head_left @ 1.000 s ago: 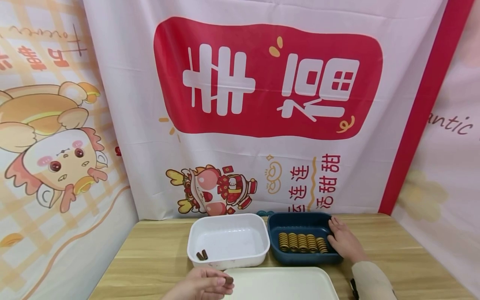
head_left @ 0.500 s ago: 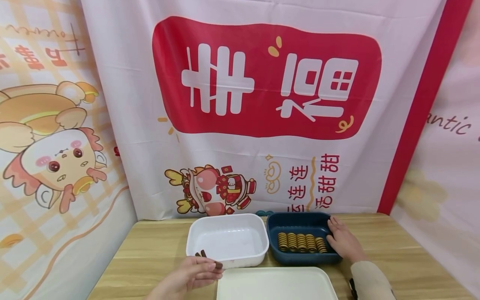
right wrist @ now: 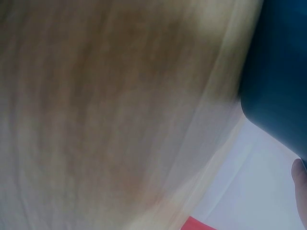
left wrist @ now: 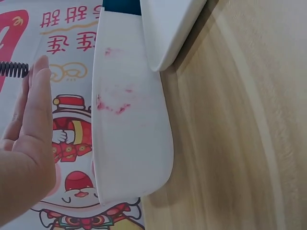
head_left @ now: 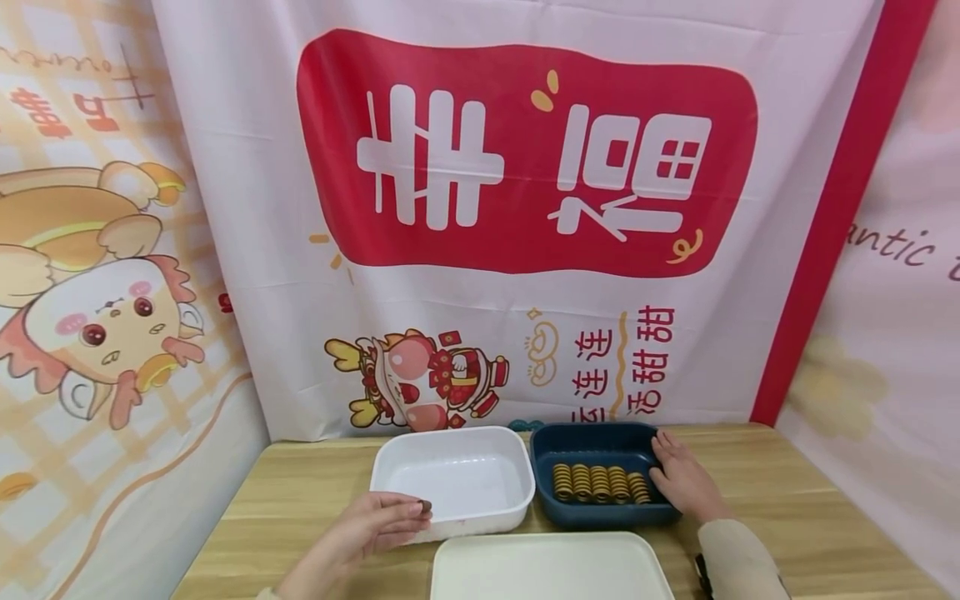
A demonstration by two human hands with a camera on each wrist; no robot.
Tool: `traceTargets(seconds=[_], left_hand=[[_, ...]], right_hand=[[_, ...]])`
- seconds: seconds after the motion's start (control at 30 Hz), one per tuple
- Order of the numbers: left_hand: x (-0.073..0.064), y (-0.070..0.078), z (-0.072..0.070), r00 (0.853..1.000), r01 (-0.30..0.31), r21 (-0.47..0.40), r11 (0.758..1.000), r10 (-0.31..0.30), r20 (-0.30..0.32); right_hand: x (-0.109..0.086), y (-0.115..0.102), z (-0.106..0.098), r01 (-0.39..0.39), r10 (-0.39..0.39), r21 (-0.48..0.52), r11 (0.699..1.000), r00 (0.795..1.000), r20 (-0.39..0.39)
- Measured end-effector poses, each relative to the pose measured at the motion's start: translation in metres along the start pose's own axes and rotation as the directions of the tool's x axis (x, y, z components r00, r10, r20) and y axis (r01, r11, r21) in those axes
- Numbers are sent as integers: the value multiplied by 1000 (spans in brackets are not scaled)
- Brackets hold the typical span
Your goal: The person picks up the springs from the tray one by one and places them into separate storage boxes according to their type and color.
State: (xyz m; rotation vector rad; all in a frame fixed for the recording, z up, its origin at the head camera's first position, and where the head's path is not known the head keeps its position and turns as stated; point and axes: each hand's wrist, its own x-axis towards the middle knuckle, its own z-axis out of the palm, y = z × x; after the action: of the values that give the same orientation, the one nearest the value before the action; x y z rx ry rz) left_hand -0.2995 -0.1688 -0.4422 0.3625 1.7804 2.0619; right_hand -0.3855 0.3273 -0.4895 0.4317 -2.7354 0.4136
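Note:
My left hand (head_left: 382,525) is at the near left rim of the white bin (head_left: 491,527) and pinches a dark brown coil spring (left wrist: 13,69) between its fingertips. The head view shows only a small end of that spring. On the right, my right hand (head_left: 688,482) rests on the right rim of the dark blue bin (head_left: 600,518), its fingers fairly straight along the edge. Inside the blue bin several gold-coloured coil springs (head_left: 600,483) lie side by side in a row. My left hand hides the near left corner of the white bin.
A cream tray (head_left: 551,567) lies in front of the two bins, which stand side by side on the wood-grain table (head_left: 255,517). Printed cloth (head_left: 525,350) hangs right behind the bins, with more cloth on both sides.
My left hand has moved left and up from over the tray to the white bin's rim, with the spring. Two dark springs in that bin are now hidden. The right hand stays put.

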Motion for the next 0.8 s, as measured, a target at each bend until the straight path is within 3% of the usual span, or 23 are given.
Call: traceTargets(seconds=[0.23, 0.4, 0.7, 0.8], left_hand=[[8, 0, -3, 997, -17, 88, 996, 24, -70], [13, 1, -1, 988, -15, 238, 971, 51, -149], [20, 4, 7, 966, 9, 462, 887, 112, -232], [25, 2, 6, 955, -26, 563, 826, 187, -230]], right_hand=[[0, 0, 1, 10, -10, -3, 1000, 1000, 5], [-1, -1, 0, 7, -7, 2, 1000, 1000, 11], [2, 2, 1, 1, -1, 9, 1000, 1000, 9], [1, 1, 0, 2, -2, 11, 1000, 1000, 9]])
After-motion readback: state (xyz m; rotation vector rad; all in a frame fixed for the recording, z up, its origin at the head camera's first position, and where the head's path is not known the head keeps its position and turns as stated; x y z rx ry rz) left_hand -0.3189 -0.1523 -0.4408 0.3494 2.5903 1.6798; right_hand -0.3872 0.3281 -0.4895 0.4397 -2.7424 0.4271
